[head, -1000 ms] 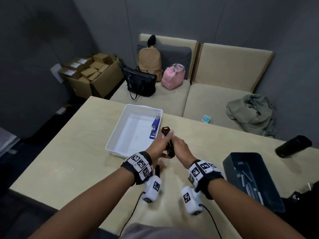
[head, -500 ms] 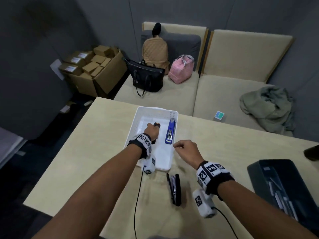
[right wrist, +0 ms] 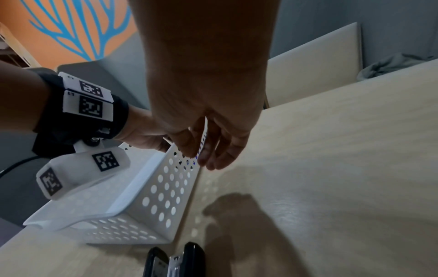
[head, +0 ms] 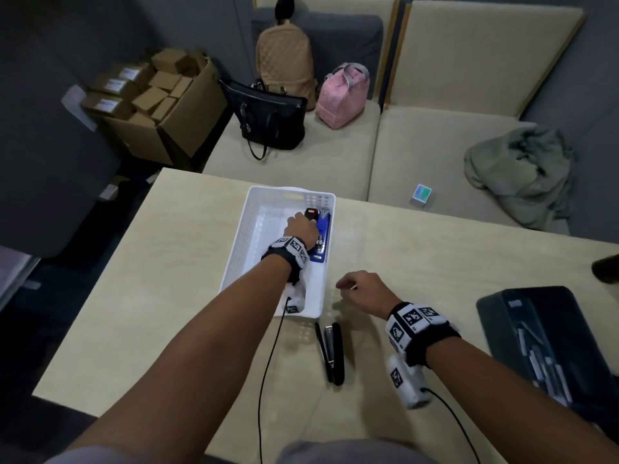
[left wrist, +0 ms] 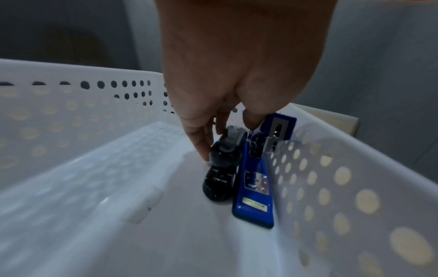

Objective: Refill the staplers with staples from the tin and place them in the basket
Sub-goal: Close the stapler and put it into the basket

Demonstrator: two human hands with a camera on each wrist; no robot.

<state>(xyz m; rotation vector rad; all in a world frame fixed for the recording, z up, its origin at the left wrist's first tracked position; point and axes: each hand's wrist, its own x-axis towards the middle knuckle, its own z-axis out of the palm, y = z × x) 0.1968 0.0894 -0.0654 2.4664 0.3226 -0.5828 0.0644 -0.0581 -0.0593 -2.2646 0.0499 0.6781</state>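
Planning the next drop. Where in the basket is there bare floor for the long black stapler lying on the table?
The basket floor is bare left of the small black stapler. Crowded: right wall, where the blue stapler lies against it, with the left hand there.

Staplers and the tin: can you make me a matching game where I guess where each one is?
Things:
1. blue stapler
2. small black stapler
3. long black stapler
4. tin

Places:
A. on the table, just outside the basket
B. far right of the table
C. in the basket, against its right wall
D. in the basket, under the left hand

Pairs: 1-C, 2-D, 3-A, 4-B
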